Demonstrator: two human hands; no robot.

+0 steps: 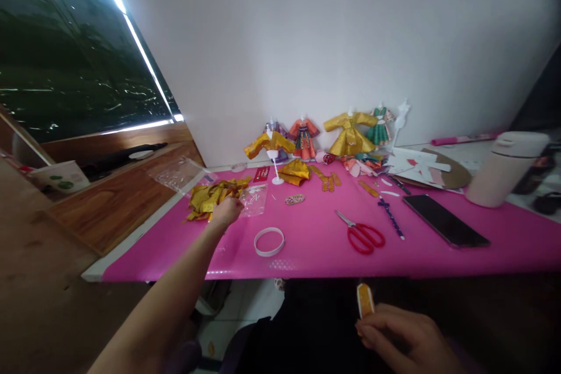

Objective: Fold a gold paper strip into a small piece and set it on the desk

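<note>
My left hand [227, 211] reaches over the far left of the pink tabletop, its fingers curled. It is by a heap of gold fabric scraps [204, 198] and a clear plastic bag [256, 200] with small white pieces. What its fingertips pinch, if anything, is hidden. Low in front of the table's edge, my right hand [403, 333] pinches a small gold fabric piece with white edges [364, 300] between thumb and fingers. Red-handled scissors [366, 236] and a white ring [269, 242] lie on the table between the two hands.
Miniature dresses on stands, one of them gold [350, 133], line the wall. A phone [445, 220], a purple pen-like stick [391, 219] and a pale bottle [504, 172] are to the right. A patterned oval clip [295, 200] and gold cutouts [326, 180] lie mid-table.
</note>
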